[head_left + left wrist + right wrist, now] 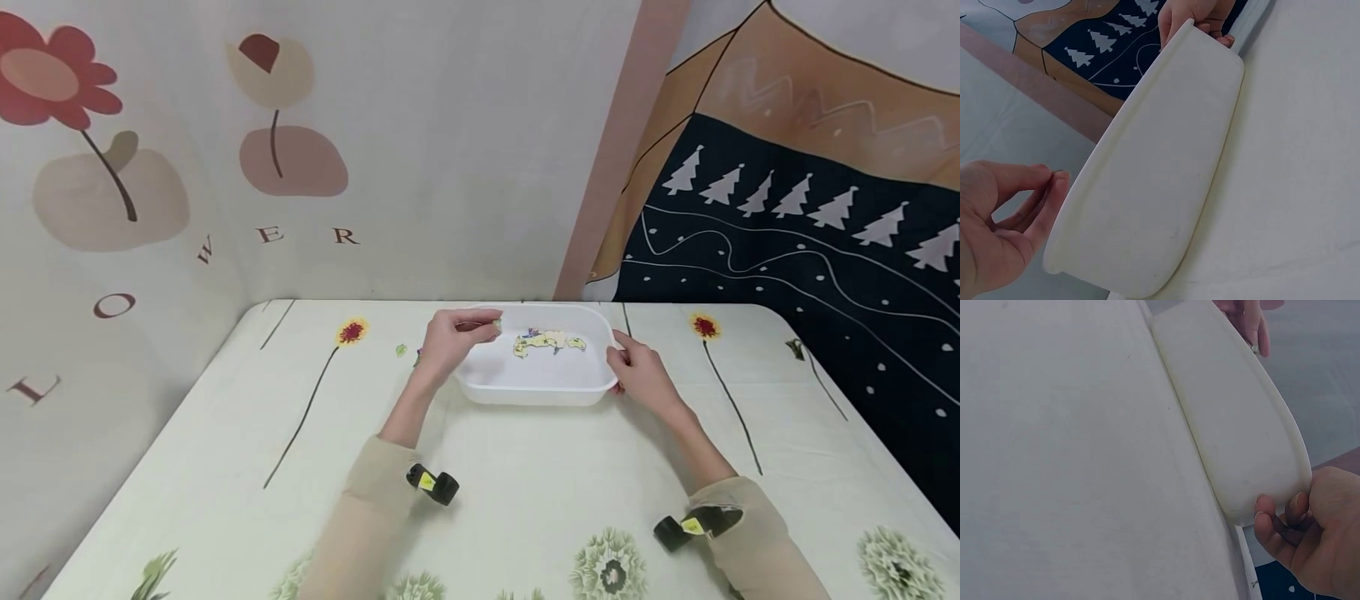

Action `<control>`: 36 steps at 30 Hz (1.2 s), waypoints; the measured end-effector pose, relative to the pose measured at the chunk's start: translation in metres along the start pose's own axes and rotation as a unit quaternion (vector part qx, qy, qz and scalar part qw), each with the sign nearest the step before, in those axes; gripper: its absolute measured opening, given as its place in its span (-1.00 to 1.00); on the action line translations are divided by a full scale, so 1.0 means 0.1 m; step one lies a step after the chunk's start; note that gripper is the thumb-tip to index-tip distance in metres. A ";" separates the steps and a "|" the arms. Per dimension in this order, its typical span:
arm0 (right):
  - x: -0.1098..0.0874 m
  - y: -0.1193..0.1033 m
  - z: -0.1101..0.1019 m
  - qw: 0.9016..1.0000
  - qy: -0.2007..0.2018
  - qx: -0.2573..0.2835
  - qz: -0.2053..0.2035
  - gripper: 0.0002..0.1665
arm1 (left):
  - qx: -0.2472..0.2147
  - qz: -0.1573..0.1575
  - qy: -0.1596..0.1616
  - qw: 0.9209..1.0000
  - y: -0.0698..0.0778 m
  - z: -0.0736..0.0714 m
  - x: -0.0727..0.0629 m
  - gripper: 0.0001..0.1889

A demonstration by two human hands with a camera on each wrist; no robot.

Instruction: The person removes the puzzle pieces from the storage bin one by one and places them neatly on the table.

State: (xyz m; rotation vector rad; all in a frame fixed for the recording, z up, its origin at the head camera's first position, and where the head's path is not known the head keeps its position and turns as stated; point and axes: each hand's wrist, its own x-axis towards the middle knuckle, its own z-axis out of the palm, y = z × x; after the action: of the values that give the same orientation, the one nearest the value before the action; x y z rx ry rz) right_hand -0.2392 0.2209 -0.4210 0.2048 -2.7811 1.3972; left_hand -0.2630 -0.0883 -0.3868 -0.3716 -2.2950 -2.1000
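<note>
A white plastic tray (536,395) stands on the table, with several small flat pieces (547,340), mostly yellow with bits of blue, lying inside. My left hand (448,343) is over the tray's left end and pinches a small flat green piece (498,323) between thumb and fingertips. In the left wrist view the thumb and fingertip (1060,176) meet beside the rim, and the piece is hidden. At the tray's right end my right hand (639,373) grips the rim, its fingers (1266,525) curled under the outside wall.
Left of the tray, a small green piece (401,350) and a dark purple-green piece (417,357) lie on the flower-print tablecloth (540,475). A printed curtain (450,167) hangs behind the table, and a dark tree-patterned cloth (787,258) hangs at the right.
</note>
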 end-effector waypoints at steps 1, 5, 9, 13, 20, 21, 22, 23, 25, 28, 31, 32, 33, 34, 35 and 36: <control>0.00 0.00 0.00 1.000 0.000 0.001 0.000 -0.37 | 0.002 0.001 0.005 1.000 -0.01 -0.01 0.00 -0.74; 0.00 0.00 0.00 1.000 -0.002 0.000 0.005 -0.37 | -0.009 0.004 0.027 1.000 -0.03 -0.07 0.00 -0.77; 0.00 -0.01 0.00 1.000 -0.003 -0.002 0.008 -0.36 | -0.021 -0.002 0.038 0.999 0.01 -0.14 -0.03 -0.79; 0.00 -0.01 0.01 1.000 -0.002 0.002 0.004 -0.36 | -0.009 -0.010 0.048 0.999 0.01 -0.24 -0.06 -0.80; 0.00 0.00 0.01 1.000 -0.003 0.003 0.008 -0.36 | 0.035 -0.026 0.072 0.996 -0.05 -0.43 -0.11 -0.80; 0.00 0.00 0.01 1.000 -0.003 0.003 0.008 -0.36 | 0.039 -0.028 0.074 0.996 -0.06 -0.46 -0.11 -0.80; 0.00 0.00 0.01 1.000 -0.003 0.005 0.008 -0.36 | 0.043 -0.030 0.076 0.996 -0.06 -0.50 -0.12 -0.79; 0.00 0.00 0.01 1.000 -0.003 0.005 0.008 -0.36 | 0.045 -0.032 0.076 0.996 -0.07 -0.53 -0.13 -0.79; 0.00 0.00 0.01 1.000 -0.002 0.006 0.007 -0.36 | 0.051 -0.034 0.078 0.995 -0.09 -0.59 -0.14 -0.78; 0.00 0.00 0.00 1.000 -0.002 0.007 0.007 -0.36 | 0.053 -0.034 0.082 0.995 -0.12 -0.69 -0.16 -0.76; 0.00 0.00 0.00 1.000 -0.003 0.007 0.010 -0.36 | 0.060 -0.038 0.092 0.993 -0.16 -0.78 -0.18 -0.76; 0.00 0.00 0.00 1.000 -0.003 0.007 0.011 -0.36 | 0.062 -0.040 0.095 0.993 -0.17 -0.81 -0.18 -0.75; 0.00 0.00 0.00 1.000 -0.003 0.006 0.011 -0.36 | 0.065 -0.044 0.099 0.992 -0.18 -0.84 -0.19 -0.76; 0.00 0.00 0.00 1.000 -0.003 0.006 0.011 -0.36 | 0.068 -0.047 0.103 0.991 -0.20 -0.87 -0.19 -0.76; 0.00 0.00 0.00 1.000 -0.003 0.005 0.011 -0.36 | 0.071 -0.051 0.105 0.991 -0.21 -0.90 -0.20 -0.76; 0.00 0.00 0.01 1.000 -0.003 0.004 0.010 -0.36 | 0.072 -0.056 0.107 0.990 -0.21 -0.93 -0.21 -0.75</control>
State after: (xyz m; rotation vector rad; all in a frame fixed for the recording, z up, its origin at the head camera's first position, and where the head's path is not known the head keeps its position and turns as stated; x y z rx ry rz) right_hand -0.2388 0.2203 -0.4212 0.1803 -2.7899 1.4155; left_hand -0.2609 -0.1848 -0.4019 -0.0140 -2.3688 -1.8946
